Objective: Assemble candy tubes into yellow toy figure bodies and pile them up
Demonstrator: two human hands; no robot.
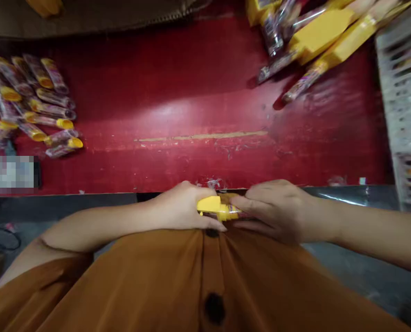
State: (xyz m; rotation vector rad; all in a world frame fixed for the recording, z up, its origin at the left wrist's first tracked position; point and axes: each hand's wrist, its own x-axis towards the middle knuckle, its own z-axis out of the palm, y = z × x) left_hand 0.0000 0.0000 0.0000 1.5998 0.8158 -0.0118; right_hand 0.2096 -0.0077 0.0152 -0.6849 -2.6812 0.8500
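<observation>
Red tabletop (177,87) ahead of both hands: glossy, scuffed, a pale worn strip (205,137) across it. Beyond the left hand (182,206), heaped yellow-capped tubes (53,109); beyond the right hand (283,210), a yellow-topped pile (324,34), white slatted crate (387,106) farther right. Tube (233,212) between the hands, by the near edge: blocky yellow end, clear printed body. Left curled round yellow end; right's fingers closed on body.
</observation>
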